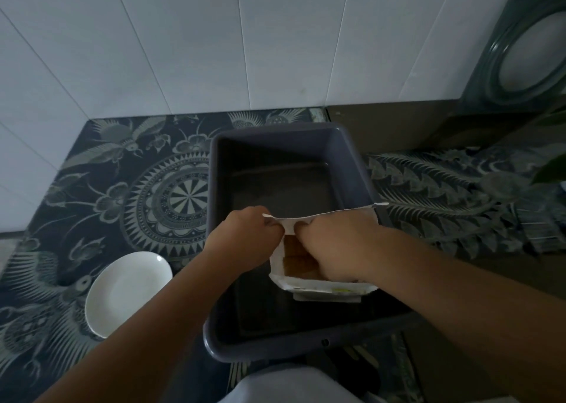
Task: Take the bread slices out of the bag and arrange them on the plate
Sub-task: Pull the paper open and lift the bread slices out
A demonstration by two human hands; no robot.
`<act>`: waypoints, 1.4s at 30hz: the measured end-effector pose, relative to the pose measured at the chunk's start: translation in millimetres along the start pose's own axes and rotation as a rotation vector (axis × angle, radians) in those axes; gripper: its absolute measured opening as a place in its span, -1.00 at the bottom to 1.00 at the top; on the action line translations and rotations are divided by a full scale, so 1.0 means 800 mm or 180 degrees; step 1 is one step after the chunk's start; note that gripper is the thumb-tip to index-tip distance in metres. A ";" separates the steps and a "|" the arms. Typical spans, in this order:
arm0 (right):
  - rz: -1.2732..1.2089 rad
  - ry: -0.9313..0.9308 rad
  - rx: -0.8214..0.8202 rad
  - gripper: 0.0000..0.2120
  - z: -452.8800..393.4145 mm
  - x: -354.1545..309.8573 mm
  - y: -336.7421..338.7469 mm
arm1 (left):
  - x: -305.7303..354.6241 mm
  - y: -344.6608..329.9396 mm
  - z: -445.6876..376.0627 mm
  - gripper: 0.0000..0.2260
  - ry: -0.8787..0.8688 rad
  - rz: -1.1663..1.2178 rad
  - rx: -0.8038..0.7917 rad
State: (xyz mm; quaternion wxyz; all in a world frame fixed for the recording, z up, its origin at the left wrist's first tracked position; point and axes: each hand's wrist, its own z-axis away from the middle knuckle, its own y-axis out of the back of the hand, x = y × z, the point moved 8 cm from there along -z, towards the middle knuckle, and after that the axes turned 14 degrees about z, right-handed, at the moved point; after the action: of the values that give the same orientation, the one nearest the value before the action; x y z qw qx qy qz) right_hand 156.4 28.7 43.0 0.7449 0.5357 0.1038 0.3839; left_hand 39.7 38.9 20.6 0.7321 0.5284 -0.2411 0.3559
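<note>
A white bread bag [321,287] lies inside a dark grey plastic tub [288,136], toward its near right side. Brown bread slices [298,261] show through the bag's clear window. My left hand [245,234] pinches the bag's sealed top edge from the left. My right hand [337,243] grips the same edge from the right and covers part of the bag. An empty white plate [122,292] rests on the patterned cloth left of the tub, apart from both hands.
The tub stands on a dark cloth with bird and mandala patterns [171,197]. White wall tiles [183,41] rise behind. A dark framed round object [526,50] leans at the far right, with a green leaf [551,166] beside it.
</note>
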 end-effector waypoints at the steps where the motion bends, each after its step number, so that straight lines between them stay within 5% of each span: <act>1: 0.0020 0.0117 0.0047 -0.69 0.005 0.002 0.005 | 0.000 -0.002 -0.001 -0.84 0.0039 0.0060 -0.0076; 6: -0.0143 0.0240 0.0103 -0.64 0.020 0.005 0.019 | 0.004 -0.010 0.003 -0.92 0.0069 0.0722 -0.0231; 13: -0.0075 0.0073 0.0539 -0.64 0.044 0.011 0.043 | -0.010 -0.016 0.021 -0.84 0.0898 0.2320 -0.0278; 25: -0.0422 0.0057 0.0436 -0.62 0.074 0.062 0.090 | -0.010 -0.029 0.031 -0.74 0.0676 0.2321 -0.0406; 32: -0.1149 -0.0225 0.0908 -0.61 0.095 0.111 0.117 | -0.012 -0.020 0.029 -0.65 0.0422 0.2423 -0.0416; 34: -0.1536 -0.0292 0.1084 -0.57 0.101 0.123 0.120 | -0.019 -0.008 0.036 -0.81 0.0439 0.2545 -0.0202; 38: -0.2047 -0.0461 0.1280 -0.41 0.108 0.137 0.117 | -0.031 0.034 0.049 -0.18 0.0139 0.2534 0.0569; 42: -0.2216 -0.0581 0.1486 -0.35 0.112 0.133 0.123 | 0.012 0.058 0.072 -0.05 -0.0850 0.2265 0.0477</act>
State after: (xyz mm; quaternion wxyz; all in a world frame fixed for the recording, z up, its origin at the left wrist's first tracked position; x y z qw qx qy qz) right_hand 234.5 50.0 192.7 0.6949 0.6547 0.2962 0.0268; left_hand 11.1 -4.6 73.9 0.4844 0.5055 -0.4759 0.5323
